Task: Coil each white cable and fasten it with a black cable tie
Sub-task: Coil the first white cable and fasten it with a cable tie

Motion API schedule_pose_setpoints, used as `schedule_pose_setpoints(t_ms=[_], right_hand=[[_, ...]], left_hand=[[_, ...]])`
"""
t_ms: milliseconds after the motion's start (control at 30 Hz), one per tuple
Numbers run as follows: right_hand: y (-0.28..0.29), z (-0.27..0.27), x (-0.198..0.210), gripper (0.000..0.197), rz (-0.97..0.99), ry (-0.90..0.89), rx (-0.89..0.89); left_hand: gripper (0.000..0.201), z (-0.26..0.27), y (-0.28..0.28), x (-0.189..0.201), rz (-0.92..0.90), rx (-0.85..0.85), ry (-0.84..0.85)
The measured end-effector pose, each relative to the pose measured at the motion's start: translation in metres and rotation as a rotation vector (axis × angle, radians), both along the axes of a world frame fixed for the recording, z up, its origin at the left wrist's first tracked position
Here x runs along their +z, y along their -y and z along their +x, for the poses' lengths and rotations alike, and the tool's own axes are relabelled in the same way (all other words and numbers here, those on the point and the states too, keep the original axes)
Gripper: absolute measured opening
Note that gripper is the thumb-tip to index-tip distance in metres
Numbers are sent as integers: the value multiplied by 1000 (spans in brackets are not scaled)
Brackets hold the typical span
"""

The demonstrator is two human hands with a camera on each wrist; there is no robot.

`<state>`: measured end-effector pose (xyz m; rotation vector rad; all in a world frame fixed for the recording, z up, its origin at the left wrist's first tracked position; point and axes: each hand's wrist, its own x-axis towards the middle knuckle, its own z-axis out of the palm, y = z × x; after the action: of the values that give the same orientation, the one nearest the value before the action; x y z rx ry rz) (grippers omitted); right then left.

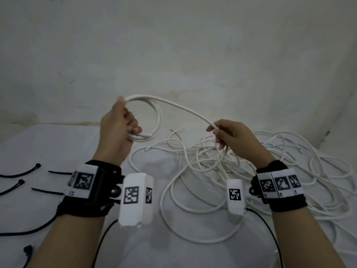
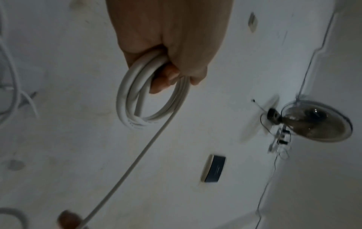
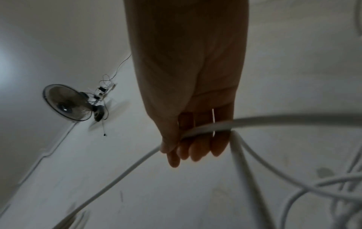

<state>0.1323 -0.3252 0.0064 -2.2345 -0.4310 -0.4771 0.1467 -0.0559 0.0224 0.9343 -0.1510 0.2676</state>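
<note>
My left hand [image 1: 123, 122] is raised above the table and grips a small coil of white cable [image 1: 152, 117], a few loops gathered in the fist [image 2: 172, 68]. The coil [image 2: 149, 105] hangs below the fingers in the left wrist view. From it one strand of the same white cable [image 1: 185, 108] runs right to my right hand [image 1: 222, 132], which pinches it between thumb and fingers [image 3: 188, 139]. Below that hand the strand drops into a tangled pile of white cables [image 1: 251, 163] on the table. Several black cable ties [image 1: 21, 173] lie at the left.
A white cloth covers the table [image 1: 58, 144], which stands against a white wall [image 1: 173, 55]. Loose cable loops [image 1: 193, 219] spread across the middle and right. A wall fan [image 2: 313, 120] and a dark wall plate [image 2: 214, 168] show in the wrist views. Thin black wires [image 1: 270, 229] trail from the wrist cameras.
</note>
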Motion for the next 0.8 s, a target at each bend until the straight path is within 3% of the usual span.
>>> schedule_pose_setpoints(t_ms=[100,267,367,567,800], right_hand=[[16,3,-4,18,46,-49,-32],[14,4,-5,23,65,86,-124],[8,3,-4,23,-118,91,-110],[-26,-10,6,14,-496,43,88],[-69,-44,21,18,-575,145,316]], left_hand=[[41,5,-14,-3,-104,45,-25],[42,7,-10,-6,-168,21,-45],[42,4,-6,-2,-199,29,-47],[40,2,-7,-3,-211,107,-32],[37,-4,14,-8,-10,155,2]])
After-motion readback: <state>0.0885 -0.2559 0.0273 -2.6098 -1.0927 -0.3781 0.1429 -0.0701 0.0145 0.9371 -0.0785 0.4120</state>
